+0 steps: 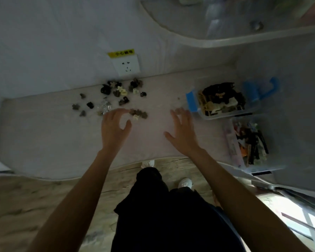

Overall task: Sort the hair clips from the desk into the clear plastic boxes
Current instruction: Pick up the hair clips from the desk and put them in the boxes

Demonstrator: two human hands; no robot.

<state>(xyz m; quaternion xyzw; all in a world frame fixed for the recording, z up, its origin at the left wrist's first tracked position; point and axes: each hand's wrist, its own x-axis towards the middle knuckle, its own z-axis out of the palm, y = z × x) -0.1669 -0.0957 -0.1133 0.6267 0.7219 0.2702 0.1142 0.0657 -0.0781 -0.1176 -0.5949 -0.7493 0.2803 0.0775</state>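
Your left hand [115,125] hovers, fingers loosely curved and holding nothing, near the small cluster of hair clips [138,114]; your right hand [183,131] is spread and released, left of the far clear box [220,100].

2 clear plastic boxes [224,104] [251,142], 2 hands [115,128] [184,131], 1 wall socket [126,65], roughly 20 loose hair clips [120,93]

Upper shelf [225,40] contents blurred, clips in both clear boxes [224,102] indistinct, forearms cut off below
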